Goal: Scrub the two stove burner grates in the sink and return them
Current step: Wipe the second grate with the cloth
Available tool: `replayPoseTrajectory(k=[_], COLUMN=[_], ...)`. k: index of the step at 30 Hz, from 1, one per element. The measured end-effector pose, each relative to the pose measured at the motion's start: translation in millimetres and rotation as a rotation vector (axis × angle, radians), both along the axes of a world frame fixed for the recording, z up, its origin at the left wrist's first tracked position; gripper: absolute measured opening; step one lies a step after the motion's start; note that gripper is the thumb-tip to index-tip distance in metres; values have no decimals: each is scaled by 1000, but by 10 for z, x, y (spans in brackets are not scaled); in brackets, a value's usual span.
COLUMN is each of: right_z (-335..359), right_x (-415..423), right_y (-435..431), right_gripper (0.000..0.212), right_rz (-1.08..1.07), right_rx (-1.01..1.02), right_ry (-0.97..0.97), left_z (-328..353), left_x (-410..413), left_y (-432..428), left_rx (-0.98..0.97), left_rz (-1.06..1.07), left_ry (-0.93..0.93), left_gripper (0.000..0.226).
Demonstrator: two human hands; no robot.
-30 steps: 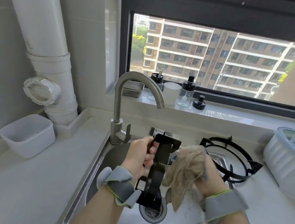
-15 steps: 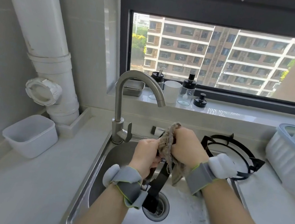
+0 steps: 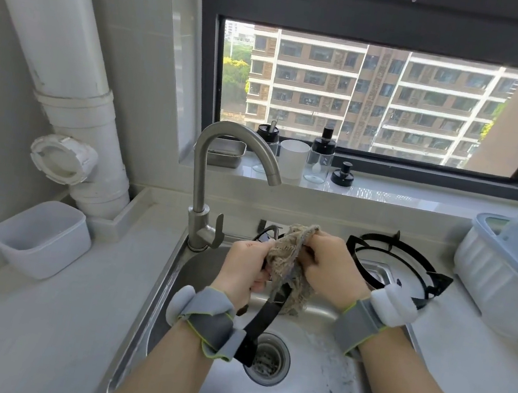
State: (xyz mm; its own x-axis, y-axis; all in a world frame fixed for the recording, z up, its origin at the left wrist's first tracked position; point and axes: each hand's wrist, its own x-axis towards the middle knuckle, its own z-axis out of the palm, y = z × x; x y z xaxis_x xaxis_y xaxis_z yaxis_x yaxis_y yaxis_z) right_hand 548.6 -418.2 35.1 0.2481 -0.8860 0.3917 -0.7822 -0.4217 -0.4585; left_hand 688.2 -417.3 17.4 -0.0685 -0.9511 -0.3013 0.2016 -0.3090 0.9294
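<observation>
Over the sink (image 3: 324, 388), the right hand (image 3: 330, 269) has moved the scrubbing cloth (image 3: 288, 260) up to the held grate (image 3: 262, 320)'s top, its fingers pinching the cloth there. The left hand (image 3: 245, 269)'s fingers curl round that grate. This looks like mid-scrub on 1 of 2; the other grate (image 3: 388, 258) waits at the sink's right rim.

A home kitchen: steel sink (image 3: 147, 320) with faucet (image 3: 208, 169), seasoning jars (image 3: 320, 158) on the windowsill.

Daylight is let in through a dark-framed window (image 3: 375, 22) at the far side, beyond which an apartment block (image 3: 316, 84) is seen, while a white pipe (image 3: 59, 45) is set against the pale wall (image 3: 145, 47) at the left.
</observation>
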Motion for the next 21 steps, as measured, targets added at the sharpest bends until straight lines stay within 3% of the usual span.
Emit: replayPoseTrajectory(k=[5,9,14,17,18,21], right_z=[-209,-316,-415,-417,-409,-346], right_x=[-20,-36,-48,6,13,11], right_y=[74,160,210,252,256,269], right_gripper=[10,12,17,10,16,33], right_rz=[-277,-204,-240,-329,-364,-320], right_rx=[-80,-136,-7,107,158,477], right_ry=[-162,-195,-390,-688,-848,-1623], left_z=[70,31,23,32,27,47], left_x=[-13,-18,6,23,32,48], left_y=[14,36,48,80,94,125], left_rx=[84,138,148,157,163,163], left_rz=[-44,-59,-57,-62,-57,-46], left_ry=[119,163,203,221,239,272], left_gripper=[38,36,36,37,37,39])
